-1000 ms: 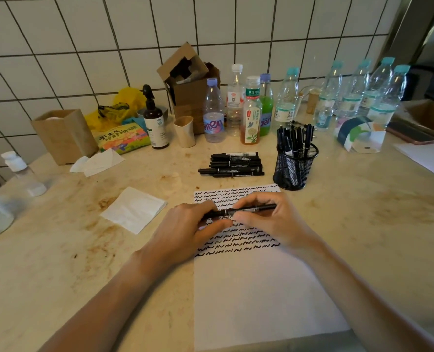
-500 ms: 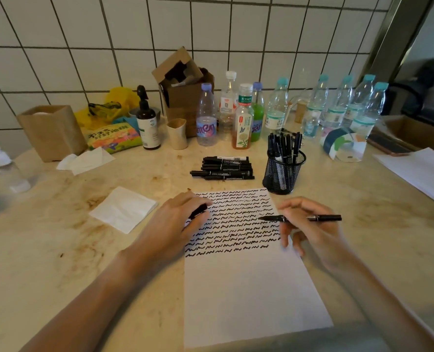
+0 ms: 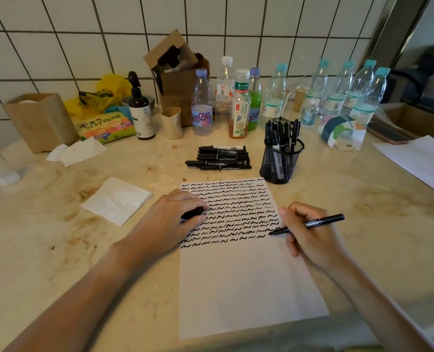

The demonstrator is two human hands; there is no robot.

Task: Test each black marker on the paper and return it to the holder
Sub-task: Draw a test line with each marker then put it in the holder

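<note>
Two hands at work over the paper, near the front edge of the bench. Right hand pinches an uncapped black marker in a writing grip, fingers curled round the lower barrel; tip sits at the right edge of the sheet, at the end of the lowest rows of squiggles. Contact with the paper cannot be confirmed. Left hand rests on the sheet's left edge, fingers curled over a small black piece, probably the cap.

Handling: marker is light, rigid, smooth plastic; hold low on the barrel for writing, mid-barrel for recapping and dropping tip-down into the holder. Paper is thin and slides easily, so the left hand's weight likely matters.

Mesh holder stands just beyond the sheet's far right corner, already holding several markers. Loose pile of black markers lies beyond the far edge, presumably untested.
</note>
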